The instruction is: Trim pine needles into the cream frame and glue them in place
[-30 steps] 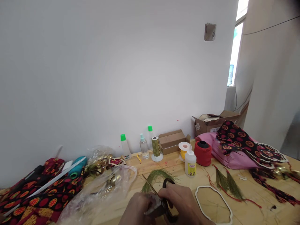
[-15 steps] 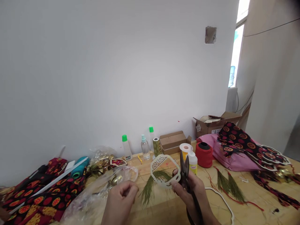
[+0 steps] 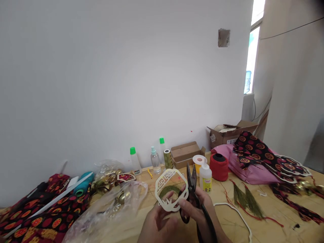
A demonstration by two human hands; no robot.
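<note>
A pale openwork frame (image 3: 160, 180), rounded, with lattice and leaf-shaped cut-outs, is held upright in front of me. My right hand (image 3: 199, 209) pinches its right edge between thumb and fingers. The same hand also holds black-handled scissors (image 3: 192, 182), their blades pointing up and slightly apart. At the frame's lower left, my left hand (image 3: 158, 221) is closed around the edge; one finger shows through the opening and the thumb is blurred. Green threads (image 3: 172, 189) lie behind the frame, partly hidden by it.
Glue bottle (image 3: 205, 179), red thread cone (image 3: 219, 168) and open cardboard box (image 3: 186, 153) stand toward the wall. Green tassels (image 3: 246, 199) and a white curved strip (image 3: 239, 213) lie to the right. Patterned fabric (image 3: 50, 216) and a clear plastic bag (image 3: 111, 209) occupy the left.
My left hand has moved right, from apart to the lower left of the frame. The frame and scissors have shifted a little left, and the view has turned slightly right.
</note>
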